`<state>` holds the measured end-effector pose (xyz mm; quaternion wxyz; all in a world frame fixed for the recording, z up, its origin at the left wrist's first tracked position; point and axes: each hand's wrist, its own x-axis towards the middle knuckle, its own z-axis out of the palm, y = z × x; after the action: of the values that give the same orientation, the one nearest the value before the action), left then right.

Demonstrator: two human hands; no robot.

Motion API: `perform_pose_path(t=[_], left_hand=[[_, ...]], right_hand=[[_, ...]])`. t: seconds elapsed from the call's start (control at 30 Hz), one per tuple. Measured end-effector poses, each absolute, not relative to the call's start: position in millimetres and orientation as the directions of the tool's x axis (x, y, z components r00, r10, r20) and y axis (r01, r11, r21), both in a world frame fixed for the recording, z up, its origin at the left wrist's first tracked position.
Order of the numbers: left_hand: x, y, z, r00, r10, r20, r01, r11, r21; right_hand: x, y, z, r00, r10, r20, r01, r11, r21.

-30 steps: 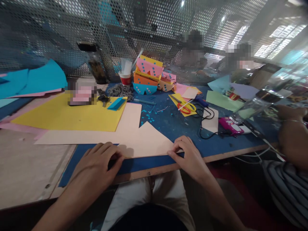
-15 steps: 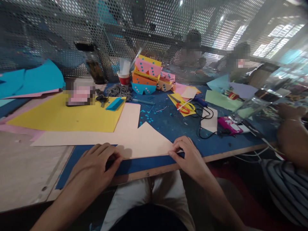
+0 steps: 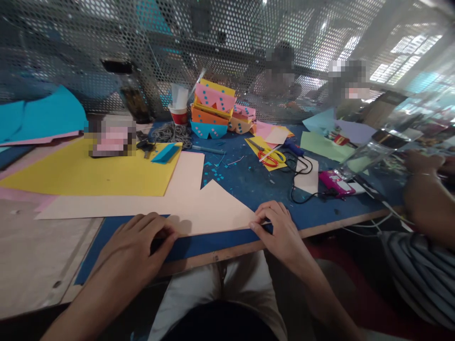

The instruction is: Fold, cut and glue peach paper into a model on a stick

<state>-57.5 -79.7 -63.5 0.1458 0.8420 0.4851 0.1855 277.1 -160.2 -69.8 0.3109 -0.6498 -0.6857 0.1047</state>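
Observation:
A pale peach paper sheet [image 3: 213, 210] with a pointed top lies near the front edge of the blue table. My left hand [image 3: 147, 237] pinches its left end between thumb and fingers. At the right corner, my right hand [image 3: 275, 225] grips the same sheet, fingertips closed. Behind it lies a larger peach sheet [image 3: 190, 173], partly under a yellow sheet [image 3: 135, 175]. Small blue paper bits [image 3: 213, 175] are scattered just beyond the pointed sheet.
Folded coloured paper pieces with dots [image 3: 213, 104] are stacked by a red paper cup [image 3: 178, 115]. Scissors [image 3: 272, 156], a corded glue gun [image 3: 294, 148] and a pink box [image 3: 336, 183] lie to the right. A co-worker's arm [image 3: 428, 199] is at far right.
The view has shifted slightly, so the table things sit a little further left. Both hands keep their hold on the peach sheet with hardly any movement.

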Motion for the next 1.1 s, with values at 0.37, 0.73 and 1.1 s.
perform_pose_path(t=[0.37,0.73,1.1], left_hand=[[-59,-80,-63,0.46,0.867,0.192,0.769,-0.497,0.403],[-58,-80,-61,0.459,0.863,0.213,0.769,-0.505,0.392],[-57,-80,-60,0.446,0.879,0.17,0.777,-0.474,0.414]], right_hand=[[281,-163,-70,0.062,0.948,0.311,0.827,0.126,-0.548],[286,-165,-71,0.072,0.943,0.325,0.829,0.124,-0.545],[292,-167,-75,0.085,0.93,0.357,0.821,0.138,-0.554]])
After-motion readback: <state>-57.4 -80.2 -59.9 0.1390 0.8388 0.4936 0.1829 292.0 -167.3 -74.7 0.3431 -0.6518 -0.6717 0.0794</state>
